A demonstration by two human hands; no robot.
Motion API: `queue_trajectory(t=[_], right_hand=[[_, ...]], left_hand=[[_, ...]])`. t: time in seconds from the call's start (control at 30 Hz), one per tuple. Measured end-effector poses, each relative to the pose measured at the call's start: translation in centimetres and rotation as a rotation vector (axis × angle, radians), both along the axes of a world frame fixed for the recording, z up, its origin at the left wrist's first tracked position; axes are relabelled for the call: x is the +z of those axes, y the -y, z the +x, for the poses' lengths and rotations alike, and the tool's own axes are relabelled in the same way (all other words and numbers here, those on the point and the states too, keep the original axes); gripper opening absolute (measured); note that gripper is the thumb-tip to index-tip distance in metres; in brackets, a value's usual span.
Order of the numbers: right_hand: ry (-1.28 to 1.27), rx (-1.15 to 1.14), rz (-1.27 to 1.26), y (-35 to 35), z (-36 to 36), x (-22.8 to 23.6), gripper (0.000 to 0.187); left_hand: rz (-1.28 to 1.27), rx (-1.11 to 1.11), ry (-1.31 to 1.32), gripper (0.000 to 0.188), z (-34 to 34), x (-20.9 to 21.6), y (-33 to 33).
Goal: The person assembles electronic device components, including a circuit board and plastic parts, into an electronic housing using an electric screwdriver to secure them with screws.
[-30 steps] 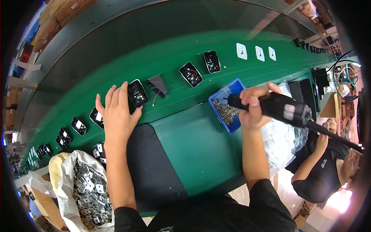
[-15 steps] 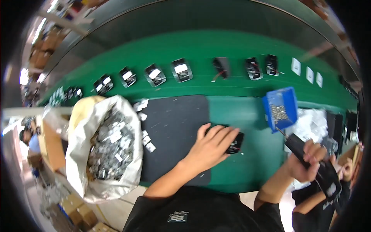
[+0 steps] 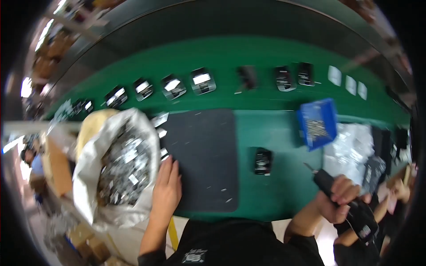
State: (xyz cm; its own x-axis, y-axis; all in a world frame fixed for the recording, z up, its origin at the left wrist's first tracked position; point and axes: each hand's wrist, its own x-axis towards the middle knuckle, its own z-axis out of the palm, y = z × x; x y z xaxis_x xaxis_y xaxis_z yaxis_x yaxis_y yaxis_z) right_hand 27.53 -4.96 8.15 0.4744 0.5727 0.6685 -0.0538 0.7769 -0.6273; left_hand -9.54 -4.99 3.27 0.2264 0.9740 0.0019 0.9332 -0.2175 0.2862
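Note:
My left hand (image 3: 167,181) lies at the left edge of the black mat (image 3: 202,155), fingers stretched forward and close together. Its fingertips reach the small white pieces (image 3: 162,132) lined up between the mat and a white sack (image 3: 148,133). The sack holds many clear and white small parts (image 3: 128,168). In my right hand (image 3: 337,200) is a black electric screwdriver (image 3: 323,180), its bit pointing up and left, below a blue bin (image 3: 329,116) of small screws (image 3: 316,129). A small black device (image 3: 263,161) rests alone on the green worktop, untouched by either hand.
Several black devices with white labels (image 3: 203,80) stand in a row on the green belt (image 3: 222,53), with white cards (image 3: 334,76) at its right. Clear plastic bags (image 3: 348,148) lie right of the blue bin. Another person's hand (image 3: 400,190) shows at far right.
My left hand has let go of the black device and moved left to the white pieces beside the sack. The screwdriver has drawn back down and left, away from the screw bin.

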Motion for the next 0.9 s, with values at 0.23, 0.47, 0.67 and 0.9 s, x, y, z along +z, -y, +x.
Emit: queue_trajectory(t=[0.23, 0.47, 0.67, 0.9], right_hand=[[0.003, 0.138, -0.147, -0.8, -1.4, 0.4, 0.041], [0.118, 0.15, -0.078, 0.4, 0.1, 0.6, 0.045], [0.027, 0.197, -0.096, -0.2, -1.2, -0.7, 0.045], [-0.024, 0.033, -0.054, -0.1, -1.2, -0.7, 0.048]], left_hand=[[0.016, -0.069, 0.074, 0.033, -2.5, 0.5, 3.8], [-0.028, -0.114, 0.057, 0.022, -1.7, 1.0, -0.2], [-0.24, 0.025, 0.081, 0.017, -2.4, 1.0, 0.7], [-0.259, 0.078, 0.524, 0.013, 4.3, -0.5, -1.7]])
